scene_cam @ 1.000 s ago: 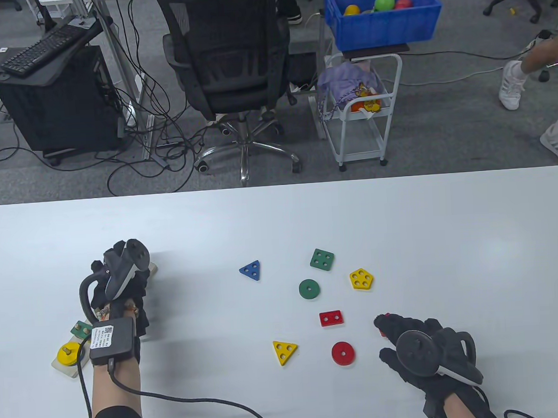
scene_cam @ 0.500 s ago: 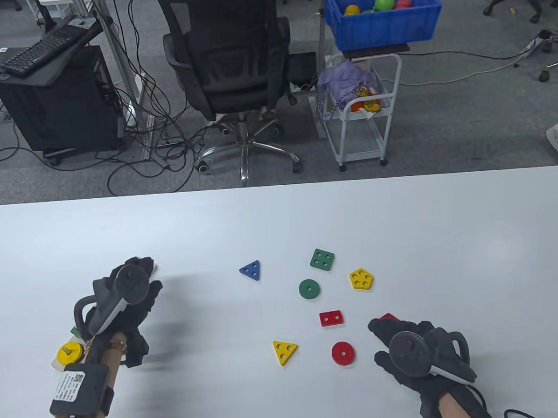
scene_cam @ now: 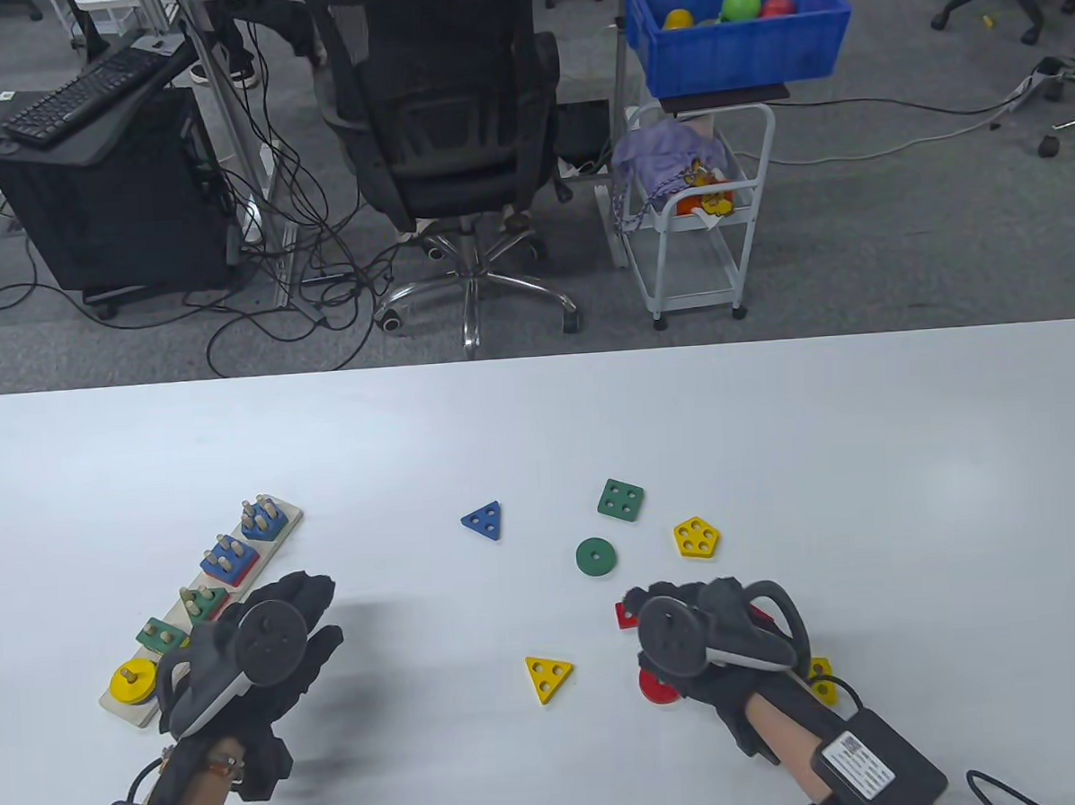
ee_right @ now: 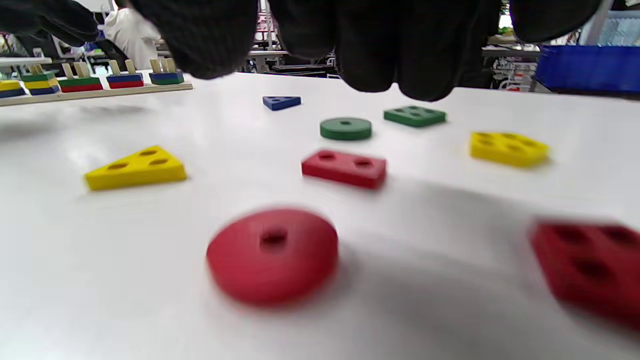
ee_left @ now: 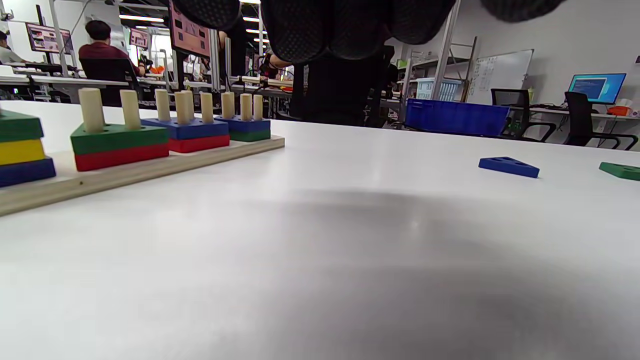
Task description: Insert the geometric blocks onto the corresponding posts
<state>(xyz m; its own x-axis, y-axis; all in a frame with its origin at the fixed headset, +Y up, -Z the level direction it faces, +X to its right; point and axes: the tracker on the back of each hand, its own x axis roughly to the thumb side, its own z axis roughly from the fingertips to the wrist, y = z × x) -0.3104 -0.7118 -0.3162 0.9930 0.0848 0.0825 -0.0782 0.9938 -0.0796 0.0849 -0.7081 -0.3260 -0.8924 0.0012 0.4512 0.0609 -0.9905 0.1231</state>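
Both hands hover empty, fingers relaxed: left hand (scene_cam: 262, 646) beside the peg board (scene_cam: 202, 609), right hand (scene_cam: 694, 633) over the red disc (ee_right: 272, 255) on the worktop (scene_cam: 539, 438). A hurried pinch could skid that disc away.

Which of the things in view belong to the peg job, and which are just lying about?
Job:
post board
blue triangle
green square
green disc
yellow pentagon
red rectangle
yellow triangle
red disc
red square

Lying about:
office chair
blue crate
white cart
keyboard
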